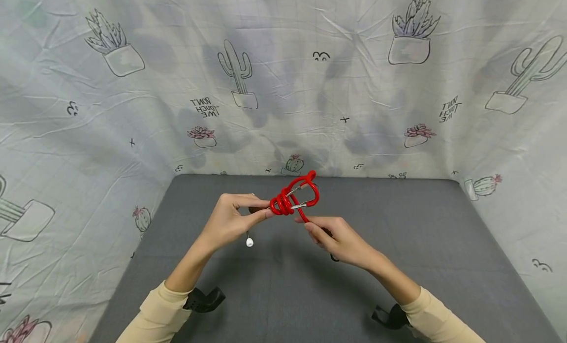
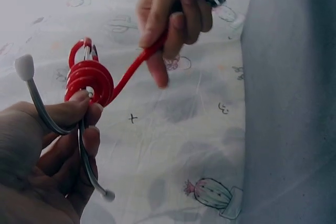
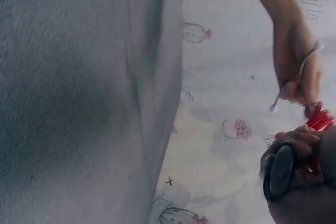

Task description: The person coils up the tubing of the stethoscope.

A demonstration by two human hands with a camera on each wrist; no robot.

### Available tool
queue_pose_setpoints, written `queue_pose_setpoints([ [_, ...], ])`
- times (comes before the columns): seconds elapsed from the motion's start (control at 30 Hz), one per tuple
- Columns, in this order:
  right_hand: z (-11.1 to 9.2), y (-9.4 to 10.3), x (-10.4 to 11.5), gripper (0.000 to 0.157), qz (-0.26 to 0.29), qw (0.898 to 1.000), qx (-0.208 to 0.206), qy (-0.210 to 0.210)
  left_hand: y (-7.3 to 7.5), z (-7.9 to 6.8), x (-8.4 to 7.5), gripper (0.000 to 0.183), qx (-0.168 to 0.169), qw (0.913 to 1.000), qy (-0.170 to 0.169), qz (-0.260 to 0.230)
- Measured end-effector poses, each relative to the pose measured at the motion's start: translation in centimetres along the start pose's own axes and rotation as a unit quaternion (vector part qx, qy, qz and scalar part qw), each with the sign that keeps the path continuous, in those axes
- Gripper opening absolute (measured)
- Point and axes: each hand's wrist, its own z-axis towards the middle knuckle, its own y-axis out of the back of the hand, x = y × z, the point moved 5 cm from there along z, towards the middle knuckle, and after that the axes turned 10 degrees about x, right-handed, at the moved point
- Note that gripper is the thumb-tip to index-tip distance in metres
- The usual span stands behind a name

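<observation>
On the printed cloth [image 1: 283, 82] we read 2 blocks of mirror-reversed lettering [image 1: 204, 107], seemingly DON'T TOUCH ME. The red stethoscope [image 1: 281, 203] has its glossy tube wound in several tight loops around metal tubes with 2 white ear tips [image 2: 24, 67]. It is held above the grey table [image 1: 274, 294], between our hands. Our left hand [image 1: 232, 216] pinches it at the coil; our right hand [image 1: 338, 239] pinches the tube's taut end, a dark disc [image 3: 282, 167] beside its fingers. Grey surface spreads to both sides, reaching the cloth at the back edge.
</observation>
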Motion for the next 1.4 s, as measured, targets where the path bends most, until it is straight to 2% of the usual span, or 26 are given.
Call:
queue_pose_setpoints([
  [0.13,-0.2,-0.3,0.4,0.027,0.03,0.999,0.011,-0.011,0.1,0.0,0.2,0.017,-0.01,0.9996,0.021,0.018],
  [0.2,-0.3,-0.3,0.8,0.023,0.026,0.999,0.017,-0.012,0.1,0.0,0.3,0.017,-0.013,0.9991,0.03,0.028],
  [0.33,-0.6,-0.1,2.0,0.017,-0.029,0.999,0.017,-0.009,0.0,0.1,0.3,0.017,-0.021,0.9975,0.037,0.056],
  [0.4,-0.8,0.0,2.6,0.02,-0.067,0.998,0.013,-0.012,0.0,0.1,0.2,0.017,-0.026,0.9961,0.037,0.076],
  [0.57,-1.5,0.6,4.1,0.048,-0.137,0.99,0.002,-0.018,0.0,0.1,-0.2,0.018,-0.036,0.9921,0.038,0.114],
  [0.73,-2.2,1.7,5.6,0.041,-0.216,0.975,-0.049,0.002,-0.2,0.2,-0.1,0.019,-0.03,0.9873,0.04,0.151],
  [0.87,-2.7,2.5,6.4,0.032,-0.26,0.961,-0.093,0.016,-0.4,0.2,0.0,0.018,-0.015,0.9825,0.057,0.177],
  [0.93,-2.8,2.9,6.6,0.027,-0.259,0.96,-0.107,0.027,-0.6,0.3,0.0,0.017,-0.004,0.9808,0.069,0.182],
  [1.03,-2.6,3.4,6.5,0.021,-0.236,0.964,-0.113,0.056,-1.2,0.6,0.0,0.016,0.01,0.9783,0.084,0.189],
  [1.2,-2.1,4.0,6.1,0.03,-0.158,0.979,-0.083,0.103,-1.9,1.0,-0.1,0.014,0.019,0.9747,0.095,0.201],
  [1.4,-1.4,5.0,5.3,0.036,-0.12,0.982,-0.073,0.129,-3.0,1.5,-0.4,0.013,0.037,0.9724,0.095,0.21],
])
